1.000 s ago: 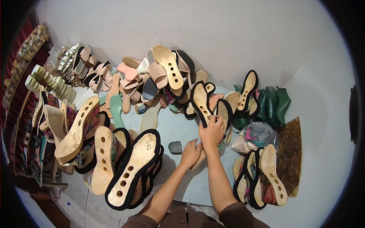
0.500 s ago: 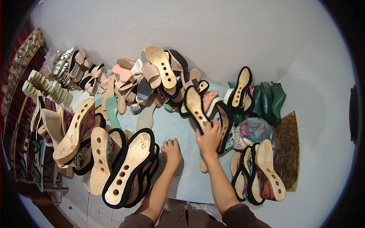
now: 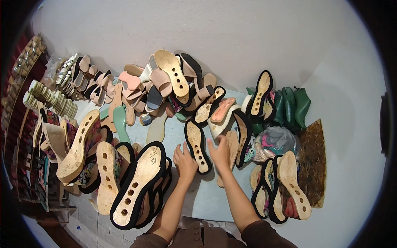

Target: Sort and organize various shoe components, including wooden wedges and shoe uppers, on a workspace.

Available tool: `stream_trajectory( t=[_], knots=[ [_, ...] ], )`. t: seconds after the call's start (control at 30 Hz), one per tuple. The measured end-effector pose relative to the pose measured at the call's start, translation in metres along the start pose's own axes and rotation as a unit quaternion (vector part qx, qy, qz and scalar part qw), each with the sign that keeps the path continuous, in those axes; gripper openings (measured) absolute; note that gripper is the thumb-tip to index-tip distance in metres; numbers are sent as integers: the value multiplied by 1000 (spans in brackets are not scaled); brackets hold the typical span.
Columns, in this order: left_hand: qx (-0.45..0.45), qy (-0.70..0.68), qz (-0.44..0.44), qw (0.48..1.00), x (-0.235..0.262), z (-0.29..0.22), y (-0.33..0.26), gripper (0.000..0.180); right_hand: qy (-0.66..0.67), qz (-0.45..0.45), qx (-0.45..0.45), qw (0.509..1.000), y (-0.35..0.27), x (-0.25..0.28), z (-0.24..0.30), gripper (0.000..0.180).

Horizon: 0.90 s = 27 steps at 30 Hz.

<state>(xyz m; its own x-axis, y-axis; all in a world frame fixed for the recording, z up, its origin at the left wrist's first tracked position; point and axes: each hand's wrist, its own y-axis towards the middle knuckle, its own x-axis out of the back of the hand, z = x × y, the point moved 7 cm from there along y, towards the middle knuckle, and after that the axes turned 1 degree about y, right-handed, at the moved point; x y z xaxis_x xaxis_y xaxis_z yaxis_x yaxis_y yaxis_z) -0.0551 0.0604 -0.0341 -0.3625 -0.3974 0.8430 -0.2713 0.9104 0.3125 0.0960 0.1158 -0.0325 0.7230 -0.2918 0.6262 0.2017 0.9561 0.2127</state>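
A wooden wedge sole with a black padded rim (image 3: 197, 144) stands in front of me, its light underside with a row of holes facing up. My left hand (image 3: 185, 163) is close against its left side, fingers spread. On the other side my right hand (image 3: 220, 156) is open, thumb and fingers apart, with a small gap to the rim. Just right of that hand lies a tan insole (image 3: 233, 144), partly covered by my wrist. Another black-rimmed wedge (image 3: 243, 136) leans beside it.
Several wooden wedge soles (image 3: 138, 182) crowd the left. More wedges (image 3: 285, 186) stand at the right near a plastic bag (image 3: 276, 144) and a worn brown board (image 3: 312, 165). Behind are a heap of sandals (image 3: 161, 80) and green shoe lasts (image 3: 289, 108). The tabletop (image 3: 211, 198) is pale blue.
The black-rimmed wedge sole has come nearer and left, to between my hands. My right hand has let go of it, and my left hand has moved slightly up towards it.
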Motion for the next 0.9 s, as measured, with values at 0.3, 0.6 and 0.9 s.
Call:
stream_trajectory(
  t=[0.3, 0.6, 0.9],
  knots=[
    [-24, -89, -23, 995, -2, -31, 37, 48, 462, 27, -389, 797, 55, -50, -47, 53],
    [-120, -60, 89, 987, -70, -90, 78, 44, 445, -9, -398, 802, 114, 16, -37, 56],
    [-206, 95, 171, 959, -146, -100, 104, 46, 484, -39, -353, 800, 84, 23, -56, 51]
  ],
)
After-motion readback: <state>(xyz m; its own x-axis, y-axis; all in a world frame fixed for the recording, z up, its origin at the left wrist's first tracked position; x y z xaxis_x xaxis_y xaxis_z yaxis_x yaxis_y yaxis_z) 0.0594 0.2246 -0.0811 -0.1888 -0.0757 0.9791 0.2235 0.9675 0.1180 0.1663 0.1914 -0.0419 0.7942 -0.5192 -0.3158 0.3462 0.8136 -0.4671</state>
